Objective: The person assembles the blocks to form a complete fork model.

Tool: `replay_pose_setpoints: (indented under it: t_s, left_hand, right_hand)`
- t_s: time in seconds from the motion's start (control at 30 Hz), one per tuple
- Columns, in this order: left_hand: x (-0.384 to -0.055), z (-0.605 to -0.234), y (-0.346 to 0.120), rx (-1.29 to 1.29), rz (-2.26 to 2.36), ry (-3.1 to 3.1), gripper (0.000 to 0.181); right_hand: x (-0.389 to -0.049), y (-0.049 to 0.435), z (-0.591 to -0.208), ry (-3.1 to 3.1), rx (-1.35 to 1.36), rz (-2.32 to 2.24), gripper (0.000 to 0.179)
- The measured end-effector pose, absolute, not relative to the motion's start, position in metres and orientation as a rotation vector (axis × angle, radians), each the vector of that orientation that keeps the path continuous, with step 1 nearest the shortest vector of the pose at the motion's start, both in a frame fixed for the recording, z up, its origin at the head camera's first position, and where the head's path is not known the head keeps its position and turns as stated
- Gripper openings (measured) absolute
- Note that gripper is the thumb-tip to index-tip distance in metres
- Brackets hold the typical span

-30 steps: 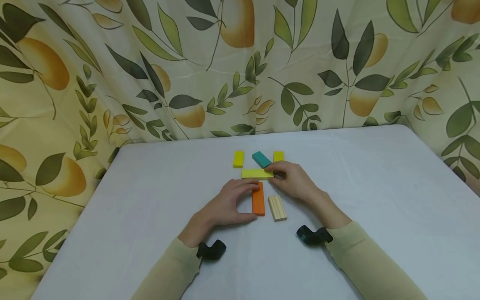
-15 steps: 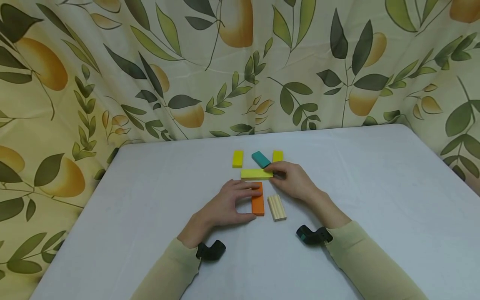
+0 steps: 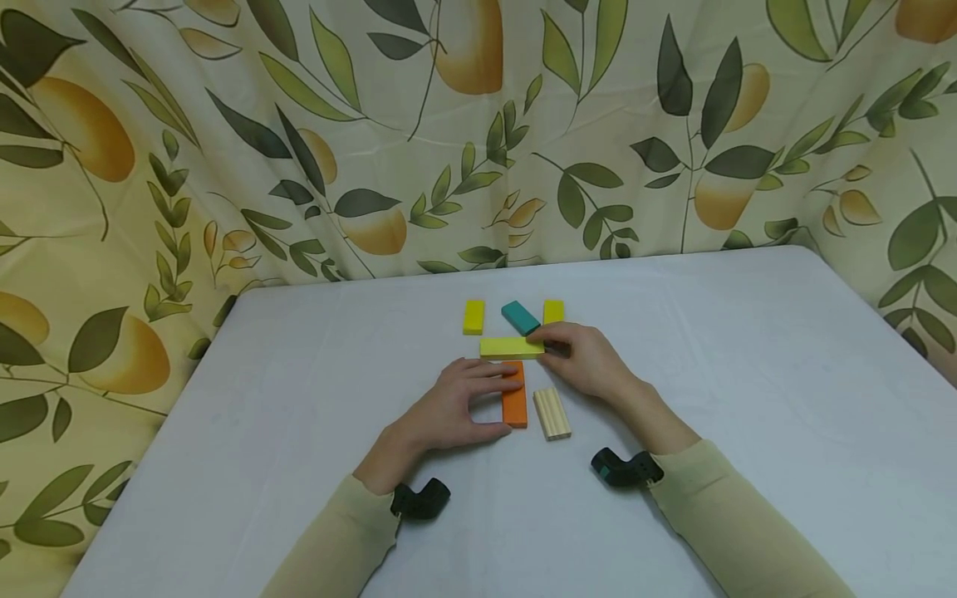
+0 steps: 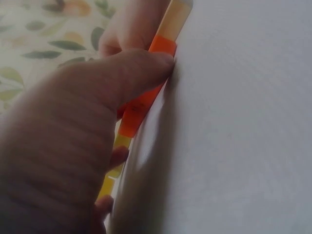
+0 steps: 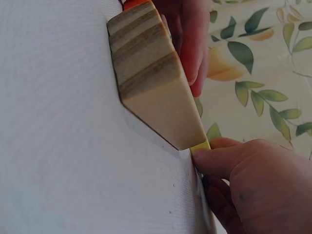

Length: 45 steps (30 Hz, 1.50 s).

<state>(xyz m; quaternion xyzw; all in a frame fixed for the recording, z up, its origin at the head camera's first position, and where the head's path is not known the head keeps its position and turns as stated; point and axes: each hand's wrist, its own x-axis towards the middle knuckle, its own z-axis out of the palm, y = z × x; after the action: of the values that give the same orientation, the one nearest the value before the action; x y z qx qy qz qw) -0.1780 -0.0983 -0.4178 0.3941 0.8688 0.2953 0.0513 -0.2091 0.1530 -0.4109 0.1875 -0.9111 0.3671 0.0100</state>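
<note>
An orange wooden block [image 3: 514, 397] lies lengthwise away from me on the table. My left hand [image 3: 467, 403] pinches it, thumb at its near end and fingers over its far part; in the left wrist view the thumb presses the orange block [image 4: 141, 114]. Just beyond lies a yellow-green block [image 3: 508, 348], set crosswise. Its right end is pinched between thumb and fingers of my right hand [image 3: 586, 357]. To the right of the orange block rests a plain wooden block [image 3: 552, 414] with a grooved top, large in the right wrist view [image 5: 151, 83], untouched.
Behind the yellow-green block lie a yellow block [image 3: 474, 317] on the left, a slanted teal block [image 3: 520, 317] and another yellow block [image 3: 554, 311] on the right. All are on a white-covered table [image 3: 299, 374]. A patterned curtain [image 3: 463, 166] hangs along the table's back edge.
The orange block has slid very slightly away from me, toward the yellow-green block, with my left hand on it. My right hand keeps its hold and stays nearly still.
</note>
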Motion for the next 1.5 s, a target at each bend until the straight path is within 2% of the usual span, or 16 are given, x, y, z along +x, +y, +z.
replay_pose_setpoints:
  t_s: [1.5]
  left_hand:
    - [-0.1774, -0.4175, -0.0975, 1.115, 0.901, 2.641, 0.058]
  right_hand:
    - [-0.206, 0.1528, -0.4079, -2.895, 0.546, 1.139, 0.029]
